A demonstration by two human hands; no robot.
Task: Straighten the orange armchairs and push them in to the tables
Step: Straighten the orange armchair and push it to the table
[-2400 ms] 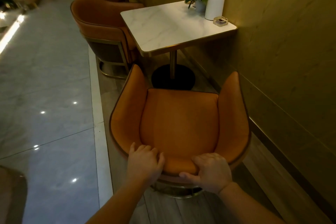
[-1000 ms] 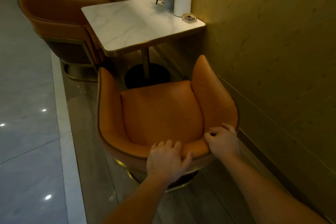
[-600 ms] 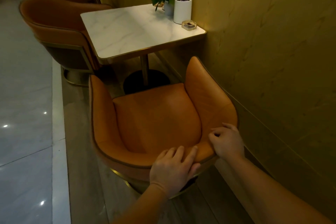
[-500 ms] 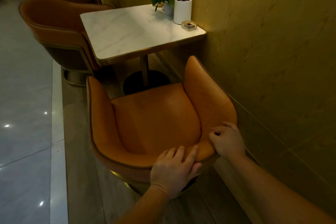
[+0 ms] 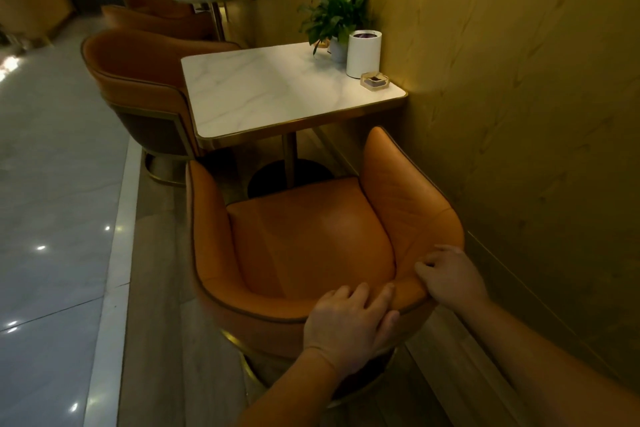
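Orange armchair (image 5: 311,236) stood nearest, on the wood floor strip beside the wall (image 5: 519,97), facing the marble table (image 5: 263,90), one arm tip close to the table's near edge. The left hand (image 5: 349,322) grasped the backrest rim, fingers over the top and thumb outside. The right hand (image 5: 450,276) curled round the rim nearer the wall. On the table's wall side sat a small glass dish (image 5: 374,81), a white canister (image 5: 363,54) and a potted plant (image 5: 337,15). Beyond the table stood a second armchair (image 5: 138,80).
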